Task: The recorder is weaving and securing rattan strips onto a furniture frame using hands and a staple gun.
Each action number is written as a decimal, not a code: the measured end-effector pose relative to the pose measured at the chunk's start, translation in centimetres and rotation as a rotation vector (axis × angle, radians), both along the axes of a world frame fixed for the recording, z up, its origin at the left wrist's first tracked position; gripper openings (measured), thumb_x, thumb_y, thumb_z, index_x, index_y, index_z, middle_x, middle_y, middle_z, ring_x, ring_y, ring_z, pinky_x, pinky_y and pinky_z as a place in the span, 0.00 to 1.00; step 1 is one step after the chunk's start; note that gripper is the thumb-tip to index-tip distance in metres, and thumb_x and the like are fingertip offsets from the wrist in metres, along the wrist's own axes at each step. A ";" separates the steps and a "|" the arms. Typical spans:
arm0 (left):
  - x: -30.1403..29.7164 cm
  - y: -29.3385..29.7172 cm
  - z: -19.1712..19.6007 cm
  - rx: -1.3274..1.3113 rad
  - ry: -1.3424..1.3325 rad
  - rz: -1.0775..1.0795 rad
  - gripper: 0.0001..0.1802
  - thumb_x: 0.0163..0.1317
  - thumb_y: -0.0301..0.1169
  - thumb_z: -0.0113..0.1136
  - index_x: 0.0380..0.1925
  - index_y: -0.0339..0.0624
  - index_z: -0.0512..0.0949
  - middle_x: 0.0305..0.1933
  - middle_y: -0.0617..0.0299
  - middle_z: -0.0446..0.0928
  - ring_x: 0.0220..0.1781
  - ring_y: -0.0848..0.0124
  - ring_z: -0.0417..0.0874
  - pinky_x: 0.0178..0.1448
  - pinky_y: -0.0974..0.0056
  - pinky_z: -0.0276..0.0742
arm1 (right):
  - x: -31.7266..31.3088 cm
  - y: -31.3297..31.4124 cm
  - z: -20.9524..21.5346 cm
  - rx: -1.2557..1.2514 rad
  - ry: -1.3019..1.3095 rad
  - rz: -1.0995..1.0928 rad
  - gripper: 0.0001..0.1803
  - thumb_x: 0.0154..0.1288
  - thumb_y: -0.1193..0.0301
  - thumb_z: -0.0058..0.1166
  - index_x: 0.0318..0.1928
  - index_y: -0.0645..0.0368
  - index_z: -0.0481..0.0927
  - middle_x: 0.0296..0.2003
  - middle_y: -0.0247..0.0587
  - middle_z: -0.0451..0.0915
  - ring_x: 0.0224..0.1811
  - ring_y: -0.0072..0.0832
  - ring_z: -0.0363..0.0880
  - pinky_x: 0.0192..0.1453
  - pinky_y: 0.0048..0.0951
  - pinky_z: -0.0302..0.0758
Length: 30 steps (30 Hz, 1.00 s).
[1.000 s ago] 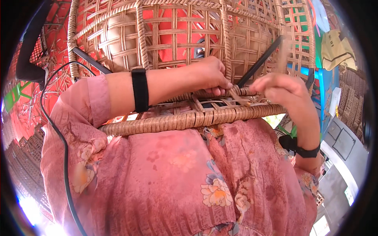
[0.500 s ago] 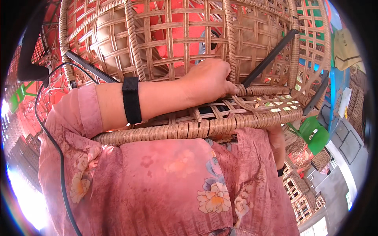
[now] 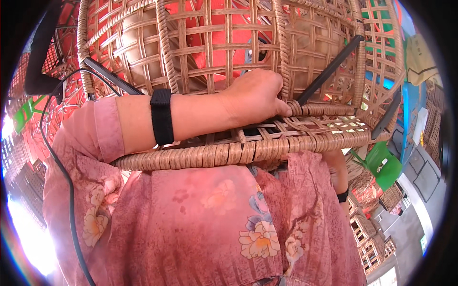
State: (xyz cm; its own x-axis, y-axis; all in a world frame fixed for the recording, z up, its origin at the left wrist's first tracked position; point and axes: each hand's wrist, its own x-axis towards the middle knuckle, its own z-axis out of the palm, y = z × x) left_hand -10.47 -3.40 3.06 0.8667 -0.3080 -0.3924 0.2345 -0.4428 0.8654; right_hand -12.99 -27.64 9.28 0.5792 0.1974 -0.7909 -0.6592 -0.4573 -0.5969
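A large woven wicker frame (image 3: 214, 47) of flat brown strands fills the upper part of the view, with dark metal bars (image 3: 329, 71) in it. My left forearm, with a black band, crosses in front of it. My left hand (image 3: 255, 93) is closed, its thumb pressed at the end of a strand-wrapped crossbar (image 3: 324, 110); its other fingers curl out of sight behind. A thicker wrapped rail (image 3: 229, 153) runs along my front. Under that rail's right end is my right hand (image 3: 334, 162), its fingers hidden beneath the wicker.
A thin black cable (image 3: 71, 190) hangs along my left side. To the right are a green plastic chair (image 3: 384, 167), a blue edge (image 3: 408, 114) and a yellowish bag (image 3: 422, 59). More wicker pieces (image 3: 372, 245) stand at lower right. Red material (image 3: 210, 38) shows through the weave.
The wicker frame has shifted slightly to the right, and my left hand has moved a little with it. My left hand's grip looks the same.
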 end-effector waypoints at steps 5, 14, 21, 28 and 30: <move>0.2 -0.1 -0.5 -0.029 0.092 0.053 0.19 0.45 0.38 0.69 0.24 0.31 0.76 0.23 0.49 0.77 0.28 0.62 0.80 0.33 0.61 0.73 | 4.2 -1.7 4.8 0.131 -0.127 0.369 0.09 0.53 0.75 0.53 0.34 0.68 0.79 0.32 0.41 0.78 0.37 0.27 0.76 0.40 0.24 0.71; 0.6 -0.6 -0.9 -0.074 0.106 0.009 0.17 0.46 0.36 0.68 0.25 0.31 0.77 0.23 0.52 0.77 0.27 0.66 0.79 0.33 0.62 0.73 | 10.8 5.5 12.2 -0.160 -0.312 0.502 0.21 0.59 0.61 0.47 0.43 0.66 0.77 0.21 0.35 0.75 0.14 0.14 0.69 0.16 0.12 0.61; 0.0 -0.3 -0.2 -0.037 0.046 0.058 0.18 0.46 0.37 0.68 0.25 0.31 0.76 0.23 0.51 0.77 0.26 0.64 0.79 0.32 0.61 0.73 | 14.5 10.7 10.6 -0.073 0.224 0.809 0.27 0.61 0.54 0.46 0.42 0.71 0.75 0.23 0.48 0.79 0.13 0.20 0.73 0.13 0.15 0.67; 0.6 -0.3 0.5 -0.190 0.329 0.043 0.16 0.52 0.36 0.65 0.24 0.32 0.76 0.19 0.58 0.76 0.17 0.73 0.75 0.23 0.66 0.72 | 16.6 8.8 8.8 0.465 0.410 0.530 0.31 0.62 0.54 0.45 0.44 0.78 0.72 0.29 0.68 0.76 0.20 0.39 0.80 0.16 0.28 0.75; 0.8 -0.1 0.0 -0.328 0.424 0.045 0.15 0.55 0.36 0.62 0.25 0.33 0.76 0.19 0.60 0.76 0.17 0.75 0.75 0.23 0.68 0.72 | 17.3 7.9 8.7 0.427 0.422 0.532 0.29 0.60 0.60 0.49 0.50 0.77 0.70 0.32 0.64 0.78 0.23 0.34 0.81 0.18 0.24 0.76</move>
State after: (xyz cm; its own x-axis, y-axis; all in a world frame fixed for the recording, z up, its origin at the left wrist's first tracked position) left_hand -9.63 -3.47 3.08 0.6681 -0.4399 -0.6001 0.6059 -0.1465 0.7819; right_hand 4.36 -19.69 17.96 -0.0085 0.6978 -0.7162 -0.6258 -0.5624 -0.5404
